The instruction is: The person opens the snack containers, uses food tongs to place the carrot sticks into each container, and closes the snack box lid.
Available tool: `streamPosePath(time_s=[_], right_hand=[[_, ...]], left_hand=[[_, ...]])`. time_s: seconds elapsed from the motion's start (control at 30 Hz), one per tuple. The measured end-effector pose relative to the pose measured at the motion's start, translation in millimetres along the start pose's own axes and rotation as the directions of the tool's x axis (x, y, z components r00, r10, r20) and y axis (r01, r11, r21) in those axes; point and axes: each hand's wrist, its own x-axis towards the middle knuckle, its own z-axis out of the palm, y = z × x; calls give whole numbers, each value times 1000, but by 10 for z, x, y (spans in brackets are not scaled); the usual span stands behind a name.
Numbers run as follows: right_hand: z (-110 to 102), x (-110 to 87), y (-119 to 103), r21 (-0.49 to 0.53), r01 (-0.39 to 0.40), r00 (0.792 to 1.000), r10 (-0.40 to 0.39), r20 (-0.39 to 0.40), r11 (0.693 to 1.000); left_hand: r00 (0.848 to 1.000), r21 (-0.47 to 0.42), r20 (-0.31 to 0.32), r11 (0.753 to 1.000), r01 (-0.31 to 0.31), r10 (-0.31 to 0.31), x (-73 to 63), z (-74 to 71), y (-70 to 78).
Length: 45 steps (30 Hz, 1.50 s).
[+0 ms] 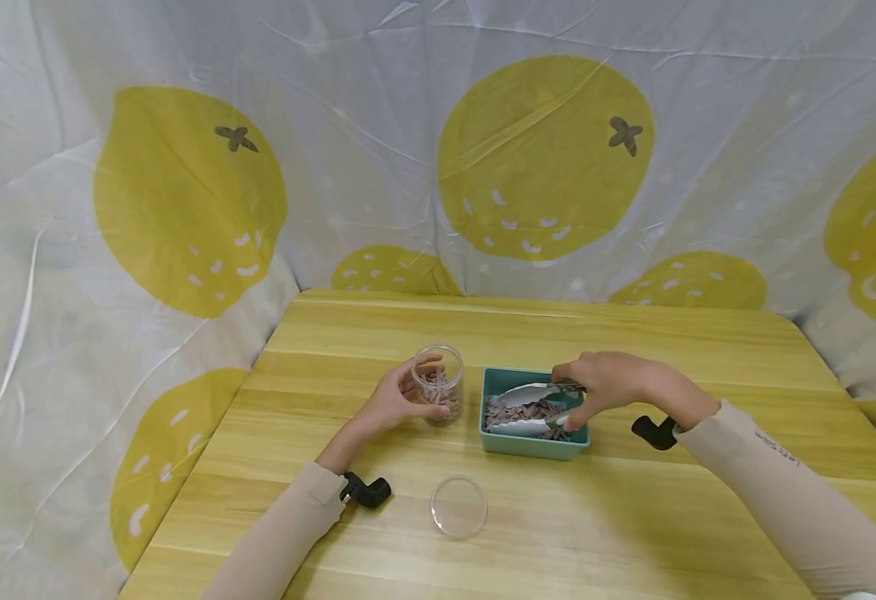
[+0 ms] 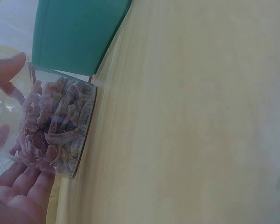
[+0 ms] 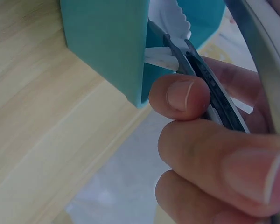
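Observation:
My left hand [image 1: 388,402] grips a clear round jar [image 1: 443,385] that stands uncovered on the table. Inside the jar, the left wrist view shows a heap of brownish, powder-dusted strips [image 2: 51,116]. To its right sits a teal rectangular box [image 1: 533,448] with similar strips [image 1: 529,412] in it. My right hand [image 1: 618,385], over the box's right side, holds a pair of tongs [image 1: 525,393]. Their white heads are spread apart among the strips. In the right wrist view the metal handles [image 3: 263,51] run through the fingers, and one scalloped white head [image 3: 170,18] shows inside the box.
A clear round lid [image 1: 458,508] lies flat on the wooden table [image 1: 347,333], in front of the jar and box. A lemon-patterned sheet [image 1: 362,150] hangs behind and along both sides of the table. Each wrist carries a black camera mount [image 1: 366,490].

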Motion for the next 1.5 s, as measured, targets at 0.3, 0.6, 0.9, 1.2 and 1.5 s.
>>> streamPosePath(time_s=[0.3,0.6,0.9,1.2,1.5], right_hand=[[2,-24,-56,-1,-13,1000,13,-3,1000],[19,-25,-70,-5,-14,1000,14,-5,1000],[29,-10,-65,-15,-14,1000,14,-10,1000],[25,1,-65,-53,22,999,-24,-40,998],[-2,-59,-28,-28,17,998,-19,-55,999]], left_hand=[[1000,2,-5,1000,10,-10,-3,8,10],[1000,-7,-12,1000,13,-13,4,9,-4],[1000,-14,-2,1000,5,-5,-5,0,-13],[1000,-7,-5,1000,-2,2,4,-1,-21],[1000,-21,-8,1000,6,-6,3,11,4]])
